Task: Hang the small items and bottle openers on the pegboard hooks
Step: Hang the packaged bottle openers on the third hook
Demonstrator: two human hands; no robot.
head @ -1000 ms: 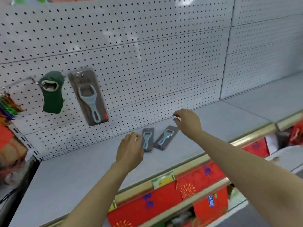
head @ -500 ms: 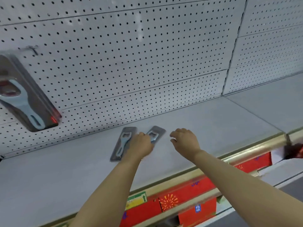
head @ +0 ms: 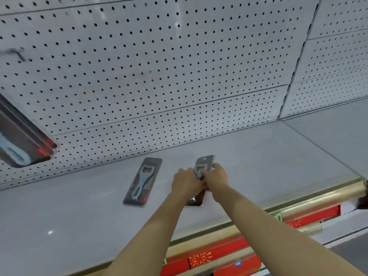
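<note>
Two carded bottle openers lie on the grey shelf [head: 258, 156]. The left bottle opener [head: 142, 182] lies flat and untouched. Both my left hand [head: 186, 182] and my right hand [head: 216, 176] close around the right bottle opener [head: 203, 163], whose top end with the hang hole sticks up between my fingers and whose lower end shows under my wrists. More packaged openers [head: 18, 144] hang on the white pegboard [head: 159, 76] at the far left, cut off by the frame edge. A bare hook [head: 17, 53] sticks out of the pegboard at upper left.
The shelf has a gold front rail [head: 318, 198]. Below it sit red packages [head: 209, 257] on a lower level. A second pegboard panel [head: 338, 66] and shelf section continue to the right.
My view has moved closer and to the right. My right hand swung left onto the right bottle opener, and both hands now grip it with its top end raised.
</note>
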